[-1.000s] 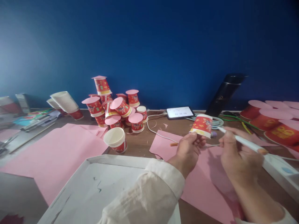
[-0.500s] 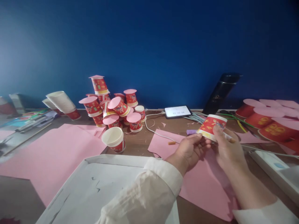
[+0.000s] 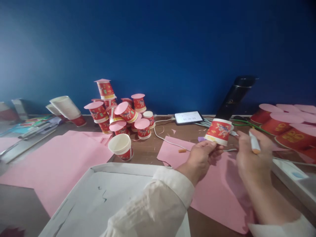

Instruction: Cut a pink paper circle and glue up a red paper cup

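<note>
Left hand (image 3: 201, 160) is pinching a red cup (image 3: 218, 131) by its lower edge above the desk (image 3: 148, 150); our right hand (image 3: 255, 164) is gripping a white pen (image 3: 254, 143) beside it. We are risking a slip through that shallow pinch. Unlike half a second ago, our right hand is standing clear of the cup.

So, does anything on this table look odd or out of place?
Mildly, yes. Left of the phone, one pink-topped cup leans more than its neighbours. Dark streaks mark the white tray. The black flask also slants, though lens distortion may explain that. The red cup in the left hand shows no visible damage.
</note>
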{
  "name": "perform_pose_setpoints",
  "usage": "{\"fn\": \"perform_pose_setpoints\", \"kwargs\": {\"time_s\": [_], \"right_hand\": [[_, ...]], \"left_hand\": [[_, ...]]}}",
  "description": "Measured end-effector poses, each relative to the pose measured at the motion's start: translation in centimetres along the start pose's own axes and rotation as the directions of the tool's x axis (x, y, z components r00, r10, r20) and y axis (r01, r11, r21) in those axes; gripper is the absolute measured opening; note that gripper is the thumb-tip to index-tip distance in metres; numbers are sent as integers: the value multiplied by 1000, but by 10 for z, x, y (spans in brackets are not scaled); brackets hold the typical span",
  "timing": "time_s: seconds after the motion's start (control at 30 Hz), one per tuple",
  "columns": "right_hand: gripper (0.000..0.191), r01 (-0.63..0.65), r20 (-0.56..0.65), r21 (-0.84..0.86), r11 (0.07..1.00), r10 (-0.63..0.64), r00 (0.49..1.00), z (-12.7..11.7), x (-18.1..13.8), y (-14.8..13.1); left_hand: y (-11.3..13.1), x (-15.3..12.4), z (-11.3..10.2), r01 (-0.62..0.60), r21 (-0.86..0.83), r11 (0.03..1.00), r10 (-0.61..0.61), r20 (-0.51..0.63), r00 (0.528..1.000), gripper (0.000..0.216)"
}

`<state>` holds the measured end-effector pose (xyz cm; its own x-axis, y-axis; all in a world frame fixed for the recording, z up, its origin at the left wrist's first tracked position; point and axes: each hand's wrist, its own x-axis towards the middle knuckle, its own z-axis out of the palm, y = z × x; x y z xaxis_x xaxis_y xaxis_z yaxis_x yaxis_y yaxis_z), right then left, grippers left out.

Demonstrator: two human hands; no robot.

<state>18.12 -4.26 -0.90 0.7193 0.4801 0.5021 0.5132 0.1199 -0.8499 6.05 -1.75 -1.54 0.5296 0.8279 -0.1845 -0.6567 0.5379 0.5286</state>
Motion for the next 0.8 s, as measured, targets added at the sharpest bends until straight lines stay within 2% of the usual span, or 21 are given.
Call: {"fn": "perform_pose_setpoints", "kwargs": {"time_s": [0.07,0.1,0.2,0.27,0.5,0.8], "right_hand": [[48,44,-7,19,999,-44,999,-6,-1,-9],[44,108,28,-24,994,-107,994,-9,-3,-13],[46,355,194,-157,921,-324,926,-14,-7,-18],[48,441,257,-230,867,-383,887,-14,-10,-16],[51,472,272,-356,807,-393,878,-9,-10,-11],[49,557,248,-349,754,-499,831,-8,-11,-7]], "left_hand": [[0,0,1,-34,-15,999,34,-22,999,19],[0,1,1,-45,-15,999,44,-30,999,20],[-2,2,-2,-70,10,998,70,-18,997,28],[-3,3,-4,-92,29,995,92,2,996,35],[-4,5,-6,-120,34,992,120,8,993,39],[-4,5,-7,-131,47,990,130,22,991,39]]}}
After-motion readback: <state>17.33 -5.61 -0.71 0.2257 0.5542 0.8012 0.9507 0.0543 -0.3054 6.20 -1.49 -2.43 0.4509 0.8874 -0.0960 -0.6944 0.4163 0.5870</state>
